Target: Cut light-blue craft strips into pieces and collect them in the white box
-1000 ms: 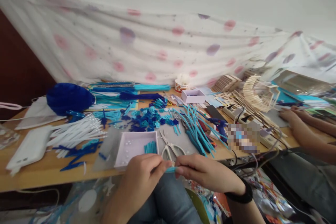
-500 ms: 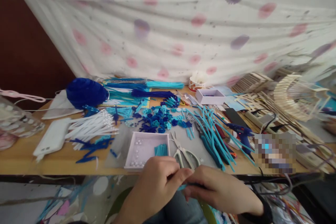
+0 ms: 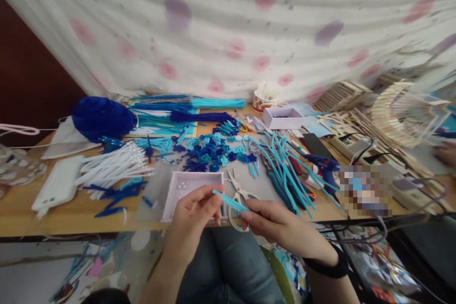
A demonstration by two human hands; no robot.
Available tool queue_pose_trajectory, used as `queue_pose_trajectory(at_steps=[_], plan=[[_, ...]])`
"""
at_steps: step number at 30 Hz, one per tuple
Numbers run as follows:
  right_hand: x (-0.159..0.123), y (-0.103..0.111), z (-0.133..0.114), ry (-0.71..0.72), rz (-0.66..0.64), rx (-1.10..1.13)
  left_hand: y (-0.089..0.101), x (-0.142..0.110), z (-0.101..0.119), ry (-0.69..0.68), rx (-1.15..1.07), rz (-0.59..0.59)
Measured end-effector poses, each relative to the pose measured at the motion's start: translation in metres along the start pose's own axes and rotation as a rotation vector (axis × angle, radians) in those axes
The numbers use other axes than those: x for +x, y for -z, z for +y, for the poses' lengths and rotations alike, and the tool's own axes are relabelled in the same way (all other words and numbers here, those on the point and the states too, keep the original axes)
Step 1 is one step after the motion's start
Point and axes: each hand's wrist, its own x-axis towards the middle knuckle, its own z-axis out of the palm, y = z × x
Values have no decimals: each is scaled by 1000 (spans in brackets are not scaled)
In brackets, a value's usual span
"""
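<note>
right hand point(image 3: 276, 221): pinching blue stem point(image 3: 230, 201) | left hand point(image 3: 192, 211): at tip, grip unclear | stem: between hands

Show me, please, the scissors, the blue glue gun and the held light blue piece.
Scissors point(image 3: 240, 190), head view: near the pivot.
Blue glue gun point(image 3: 324, 165), head view: its body.
Held light blue piece point(image 3: 230, 201), head view: its middle.

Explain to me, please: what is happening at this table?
A person sits at the table with a light-blue strip. The right hand grips one end; the fingers of the left hand are at the other, though whether they pinch it is unclear. Scissors lie unheld behind the strip, beside a pale box with white beads. Another person's hand shows at the right edge.
</note>
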Motion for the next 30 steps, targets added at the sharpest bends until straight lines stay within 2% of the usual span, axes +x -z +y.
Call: queue_pose_trajectory(at_steps=[4, 9, 12, 16, 20, 24, 30], plan=[[0, -5, -3, 17, 40, 40, -8, 0, -5, -130, 118, 129], [-2, -7, -5, -3, 51, 58, -7, -2, -8, -156, 124, 189], [-4, -7, -5, -36, 16, 72, -5, -3, -6, -228, 124, 227], [-7, -7, -8, -62, 8, 6, -3, -4, -2, -380, 220, 170], [-9, -7, -14, -28, 29, -83, -3, -5, 1, -488, 318, 142], [-8, -9, -12, -5, 67, -79, -5, -7, 2, -539, 381, 157], [-5, -18, -5, 33, 196, -3, -6, -6, -1, -561, 448, 200]])
